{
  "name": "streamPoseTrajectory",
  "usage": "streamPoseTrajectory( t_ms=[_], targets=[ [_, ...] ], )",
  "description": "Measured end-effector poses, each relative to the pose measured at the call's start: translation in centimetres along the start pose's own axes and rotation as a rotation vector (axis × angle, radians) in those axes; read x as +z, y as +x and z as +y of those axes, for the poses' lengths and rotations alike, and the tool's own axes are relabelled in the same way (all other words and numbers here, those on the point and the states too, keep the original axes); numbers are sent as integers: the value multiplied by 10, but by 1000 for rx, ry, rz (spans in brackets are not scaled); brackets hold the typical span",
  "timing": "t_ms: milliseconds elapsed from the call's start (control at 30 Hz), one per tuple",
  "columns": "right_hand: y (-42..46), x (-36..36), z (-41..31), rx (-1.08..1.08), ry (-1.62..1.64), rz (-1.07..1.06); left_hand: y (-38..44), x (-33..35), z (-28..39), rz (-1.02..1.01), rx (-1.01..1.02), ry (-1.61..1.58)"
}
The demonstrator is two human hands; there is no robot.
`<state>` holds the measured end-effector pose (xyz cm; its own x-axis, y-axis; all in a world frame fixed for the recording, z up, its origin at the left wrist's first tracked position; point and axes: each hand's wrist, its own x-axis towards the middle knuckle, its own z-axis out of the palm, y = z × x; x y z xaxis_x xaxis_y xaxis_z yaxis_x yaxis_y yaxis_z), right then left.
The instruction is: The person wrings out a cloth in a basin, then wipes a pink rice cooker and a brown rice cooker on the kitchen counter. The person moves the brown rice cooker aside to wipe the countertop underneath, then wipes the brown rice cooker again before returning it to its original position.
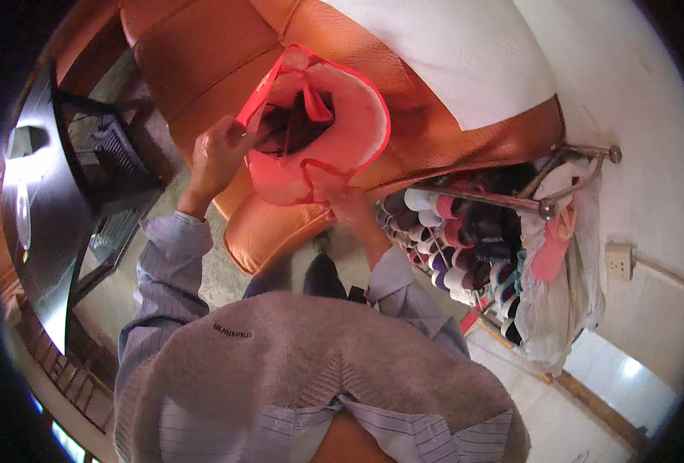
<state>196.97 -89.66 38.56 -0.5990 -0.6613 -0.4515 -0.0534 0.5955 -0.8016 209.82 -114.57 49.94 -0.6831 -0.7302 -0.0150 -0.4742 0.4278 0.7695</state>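
A red fabric bag point(348, 98) rests on the sofa before me, its mouth spread wide towards my face. Dark items point(284, 130) lie deep inside it, too shadowed to name. My left hand point(220, 153) pinches the bag's rim on the left side. At the near edge, my right hand point(345, 202) holds the rim as well; it is blurred, and some fingers are hidden. A red strap point(317, 107) hangs into the mouth from the far side, and another red strap point(307, 173) loops over the near wall.
The orange-brown leather sofa point(203, 52) carries a white cloth point(469, 63) at its right end. A metal rack point(492, 197) holds several shoes point(452, 231), with a pink slipper point(553, 249) at its side. Left stands a glossy dark table point(46, 220). A socket point(619, 261) sits on the wall.
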Motion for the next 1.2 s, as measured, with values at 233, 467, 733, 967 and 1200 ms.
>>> streamPoseTrajectory(
  t_ms=[233,467,733,967,1200],
  targets=[
    [18,15,-22,-448,-396,-58,33,6,-55,46,10,-161],
    [24,4,-74,-686,-668,206,58,10,-94,20,54,-340],
    [-115,-73,-135,-764,-278,116,-16,47,10,-216,221,-281],
    [-276,-119,-85,-959,180,134,-132,74,137,-522,404,-296],
    [-475,-143,18,-771,267,244,-280,106,251,-922,615,-284]
  ],
)
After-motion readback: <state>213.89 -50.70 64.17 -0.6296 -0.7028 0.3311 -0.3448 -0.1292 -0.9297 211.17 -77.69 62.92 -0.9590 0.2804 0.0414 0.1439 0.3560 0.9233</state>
